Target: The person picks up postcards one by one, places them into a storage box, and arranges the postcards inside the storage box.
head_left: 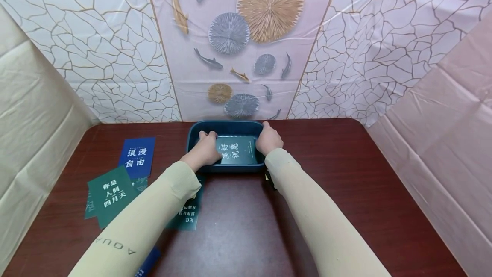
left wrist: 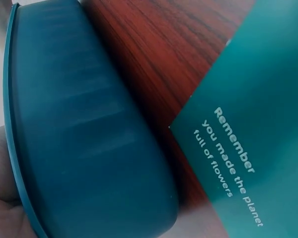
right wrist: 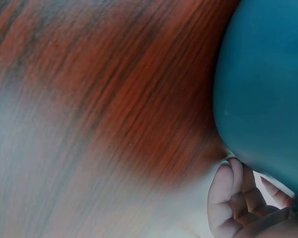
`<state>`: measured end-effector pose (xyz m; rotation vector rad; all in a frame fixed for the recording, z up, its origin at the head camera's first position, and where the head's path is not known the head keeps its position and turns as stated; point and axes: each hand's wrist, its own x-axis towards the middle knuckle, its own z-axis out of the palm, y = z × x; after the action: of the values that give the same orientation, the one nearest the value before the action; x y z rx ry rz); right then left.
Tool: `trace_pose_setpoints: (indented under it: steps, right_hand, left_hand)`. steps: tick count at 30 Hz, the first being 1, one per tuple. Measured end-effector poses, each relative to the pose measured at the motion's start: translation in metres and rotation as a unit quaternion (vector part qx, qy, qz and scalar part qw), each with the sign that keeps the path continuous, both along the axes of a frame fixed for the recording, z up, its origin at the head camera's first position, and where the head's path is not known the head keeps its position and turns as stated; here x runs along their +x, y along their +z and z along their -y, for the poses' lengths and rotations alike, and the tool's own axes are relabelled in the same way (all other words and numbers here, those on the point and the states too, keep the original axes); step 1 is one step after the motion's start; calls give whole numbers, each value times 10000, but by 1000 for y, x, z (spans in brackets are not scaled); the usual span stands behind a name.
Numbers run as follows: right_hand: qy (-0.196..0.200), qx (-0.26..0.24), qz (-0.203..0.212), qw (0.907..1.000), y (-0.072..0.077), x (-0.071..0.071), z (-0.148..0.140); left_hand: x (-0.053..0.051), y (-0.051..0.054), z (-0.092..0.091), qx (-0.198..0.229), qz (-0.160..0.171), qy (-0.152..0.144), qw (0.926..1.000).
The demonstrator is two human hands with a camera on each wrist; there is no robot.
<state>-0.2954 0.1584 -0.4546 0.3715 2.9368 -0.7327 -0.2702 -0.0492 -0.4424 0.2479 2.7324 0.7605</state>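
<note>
A dark blue plastic tray (head_left: 226, 168) with rounded corners stands at the back edge of the table. Inside it lies a green card (head_left: 246, 151) with white Chinese characters turned sideways. My left hand (head_left: 205, 151) reaches over the tray's left side and holds the card at its left edge; the fingertips are hidden. With my right hand (head_left: 269, 139) I grip the tray's right end. In the right wrist view, the fingers (right wrist: 221, 191) curl against the outside of the tray wall (right wrist: 263, 99). The left wrist view shows the tray's outer wall (left wrist: 79, 119) close up.
On the left of the table lie a blue card (head_left: 137, 157) and a green card (head_left: 111, 193) overlapping other cards. Another green card (head_left: 188, 221) lies partly under the left forearm, and a blue one (head_left: 147, 264) sits nearer. A small dark object (head_left: 270, 178) is beside the right sleeve.
</note>
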Motion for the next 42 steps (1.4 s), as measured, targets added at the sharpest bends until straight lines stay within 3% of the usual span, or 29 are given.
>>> trace_pose_setpoints:
  steps: [13,30,42]
  right_hand:
    - [-8,-31,-4,10000,1,0,3]
    - [-58,1,22,10000,2,1,2]
    - [-82,26,85,9999,1,-1,2]
  left_hand:
    - [1,3,0,-292,347,-68,9989]
    - [0,-1,-1,-422,307,-298,9982]
    - [1,1,-1,-478,354,-407,9974]
